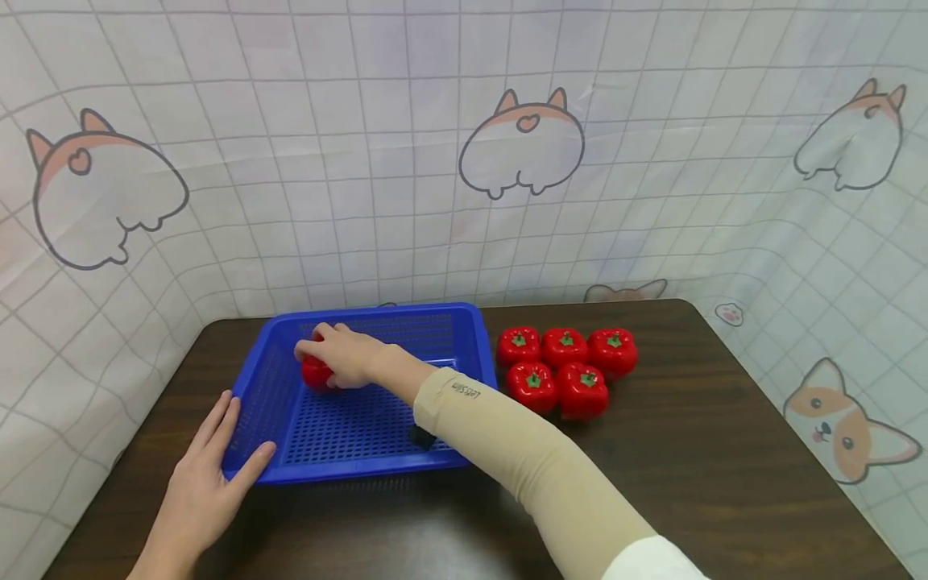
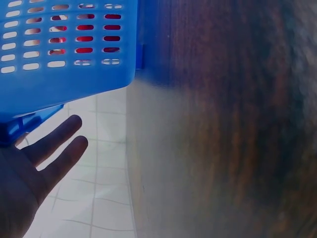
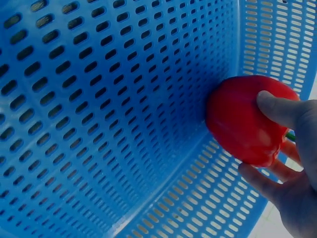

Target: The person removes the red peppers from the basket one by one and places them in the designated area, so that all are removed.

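Note:
My right hand (image 1: 344, 354) reaches into the blue basket (image 1: 348, 467) and grips a red bell pepper (image 1: 316, 373) near the back left corner. In the right wrist view the thumb and fingers curve around the bell pepper (image 3: 242, 119), which sits low by the perforated basket walls; a bit of green stem shows between the fingers. My left hand (image 1: 206, 471) is at the basket's front left corner, fingers straight along the outside and thumb by the rim. From the left wrist, the left hand's fingers (image 2: 54, 153) stretch out beside the blue wall.
Several red bell peppers (image 1: 564, 348) with green stems stand in two rows on the dark wooden table (image 1: 696, 435), right of the basket. A white grid-patterned cloth (image 1: 391, 234) with cartoon dogs hangs behind the table and along its sides.

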Available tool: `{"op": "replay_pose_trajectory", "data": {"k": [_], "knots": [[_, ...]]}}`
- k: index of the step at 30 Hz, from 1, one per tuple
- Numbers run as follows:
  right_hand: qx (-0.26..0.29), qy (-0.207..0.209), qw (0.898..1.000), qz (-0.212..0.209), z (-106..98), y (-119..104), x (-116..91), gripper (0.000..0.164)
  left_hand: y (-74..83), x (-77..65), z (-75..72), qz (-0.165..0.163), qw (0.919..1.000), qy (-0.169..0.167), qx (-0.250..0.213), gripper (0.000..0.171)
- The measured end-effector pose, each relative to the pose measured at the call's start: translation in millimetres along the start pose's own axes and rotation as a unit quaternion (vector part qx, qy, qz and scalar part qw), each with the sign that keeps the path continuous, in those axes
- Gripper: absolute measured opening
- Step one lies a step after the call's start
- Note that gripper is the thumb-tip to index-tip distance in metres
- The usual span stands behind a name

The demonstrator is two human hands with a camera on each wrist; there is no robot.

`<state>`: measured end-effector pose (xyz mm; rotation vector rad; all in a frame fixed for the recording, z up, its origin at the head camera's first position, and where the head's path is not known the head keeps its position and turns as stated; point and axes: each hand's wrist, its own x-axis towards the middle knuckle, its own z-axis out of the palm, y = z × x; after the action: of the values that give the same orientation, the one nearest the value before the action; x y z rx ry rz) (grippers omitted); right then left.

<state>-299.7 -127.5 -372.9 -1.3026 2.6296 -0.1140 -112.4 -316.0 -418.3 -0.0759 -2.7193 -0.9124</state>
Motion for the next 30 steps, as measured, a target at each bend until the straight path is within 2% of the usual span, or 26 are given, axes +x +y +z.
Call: {"op": "replay_pose_trajectory", "data": {"k": [21,25,30], "knots": [[-0.053,-0.062,0.997,-0.01,-24,8,-34,0.06,0.2,-1.7,0.7,-0.003,1.0,0.005,-0.006,0.082],[-0.073,-0.062,0.995,-0.034,-31,4,-42,0.065,0.6,-3.5,-0.6,-0.007,1.0,0.002,-0.005,0.082],[-0.083,-0.055,0.994,-0.043,-39,3,-56,0.067,1.4,-2.5,0.2,-0.001,0.9999,0.01,-0.007,0.082]]}}
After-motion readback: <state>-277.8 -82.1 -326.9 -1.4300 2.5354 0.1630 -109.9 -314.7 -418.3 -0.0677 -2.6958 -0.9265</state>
